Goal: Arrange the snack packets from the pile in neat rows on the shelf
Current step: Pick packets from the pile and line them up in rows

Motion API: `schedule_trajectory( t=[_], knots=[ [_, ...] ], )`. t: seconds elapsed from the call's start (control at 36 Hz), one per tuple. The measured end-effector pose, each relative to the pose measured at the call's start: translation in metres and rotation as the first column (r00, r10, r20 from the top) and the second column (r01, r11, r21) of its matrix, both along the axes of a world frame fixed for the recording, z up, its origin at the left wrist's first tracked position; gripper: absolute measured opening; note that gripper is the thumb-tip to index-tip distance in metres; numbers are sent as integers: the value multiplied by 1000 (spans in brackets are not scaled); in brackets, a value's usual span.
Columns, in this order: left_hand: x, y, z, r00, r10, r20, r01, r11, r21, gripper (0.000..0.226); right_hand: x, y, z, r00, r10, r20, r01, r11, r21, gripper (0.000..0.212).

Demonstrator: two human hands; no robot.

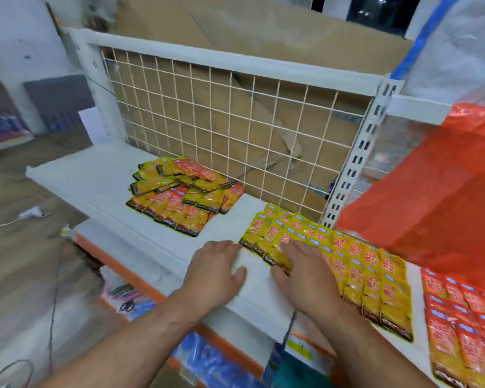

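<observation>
On the white shelf (pixel 101 177), front edge, we have both hands down flat. Our left hand (pixel 216 273) lies palm-down on bare shelf, fingers straight and close together, holding nothing, fingertips just beside the leftmost packets of the yellow rows (pixel 370 275). Our right hand (pixel 303 278) rests on top of that left end of the rows, fingers straight and slightly spread, pressing on the packets rather than gripping any. The thumbs point toward each other across a bare strip of shelf. The yellow packets lie overlapped in neat rows, running rightward from the hands. Further right, a separate block of orange-red packets (pixel 465 312) lies in rows too. The loose pile (pixel 179 191), yellow and orange mixed, sits well apart to the left, toward the back, close to the white wire grid (pixel 221 121). Cardboard (pixel 263 29) stands behind the grid. A red plastic bag (pixel 431 197) hangs at the right, above the rows.
</observation>
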State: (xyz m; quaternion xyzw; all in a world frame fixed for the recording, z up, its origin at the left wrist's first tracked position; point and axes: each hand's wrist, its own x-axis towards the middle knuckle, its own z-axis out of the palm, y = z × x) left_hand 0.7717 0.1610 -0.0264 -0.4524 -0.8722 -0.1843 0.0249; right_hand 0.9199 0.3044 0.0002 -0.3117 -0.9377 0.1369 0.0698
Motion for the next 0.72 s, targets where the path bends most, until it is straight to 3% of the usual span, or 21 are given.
schedule_trajectory(
  t=[0.19, 0.33, 0.61, 0.72],
  knots=[
    [-70, -61, 11, 1000, -10, 16, 9, 997, 72, 56, -79, -57, 3, 1000, 29, 8, -30, 998, 54, 59],
    [-126, -99, 14, 999, -39, 26, 37, 997, 62, 56, -138, -102, 1, 1000, -13, 5, 13, 1000, 8, 56],
    [-191, -105, 1, 975, -21, 219, 12, 999, 40, 50, -216, -126, -16, 944, -326, -41, 308, 921, -241, 34],
    [-203, -85, -1, 971, 15, 239, -21, 999, 26, 39, -233, -117, -20, 902, -429, -43, 395, 862, -318, 39]
  ],
)
